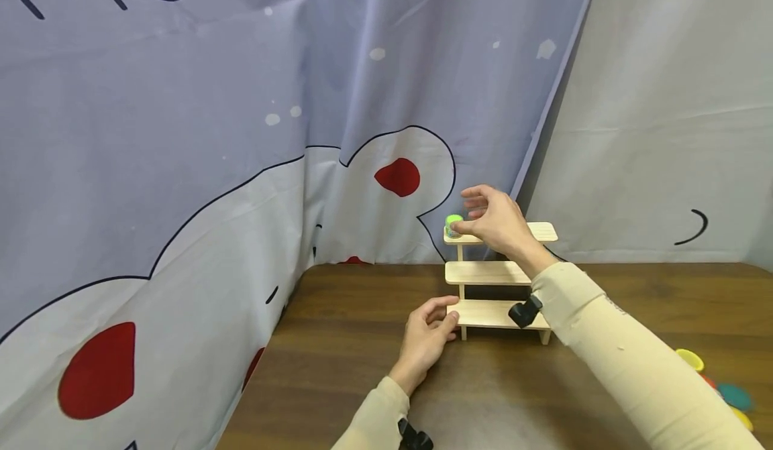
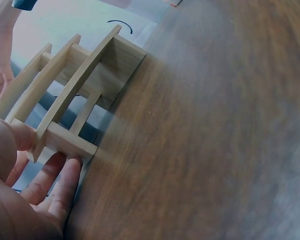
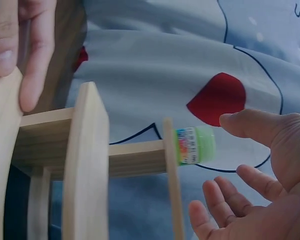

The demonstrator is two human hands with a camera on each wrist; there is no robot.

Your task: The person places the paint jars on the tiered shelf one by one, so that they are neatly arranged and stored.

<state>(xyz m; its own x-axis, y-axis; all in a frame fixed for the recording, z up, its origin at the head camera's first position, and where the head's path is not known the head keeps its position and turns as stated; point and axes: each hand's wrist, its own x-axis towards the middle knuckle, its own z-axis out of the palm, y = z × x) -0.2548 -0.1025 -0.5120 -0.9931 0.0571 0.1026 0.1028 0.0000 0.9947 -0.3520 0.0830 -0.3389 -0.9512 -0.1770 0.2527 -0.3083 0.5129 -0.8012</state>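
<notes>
A three-tier wooden shelf rack stands on the brown table. A small jar with a bright green lid sits upright on the left end of its top tier; the right wrist view shows a printed label on the jar. My right hand is beside this jar, fingers spread and loosely bent, with a gap to it in the right wrist view. Down at the left end of the bottom tier, my left hand grips the rack, its thumb on the board and its fingers against the side support.
Several coloured pieces lie at the table's right edge, among them a yellow one and a teal one. Behind the table hangs a patterned curtain, close to the rack's back.
</notes>
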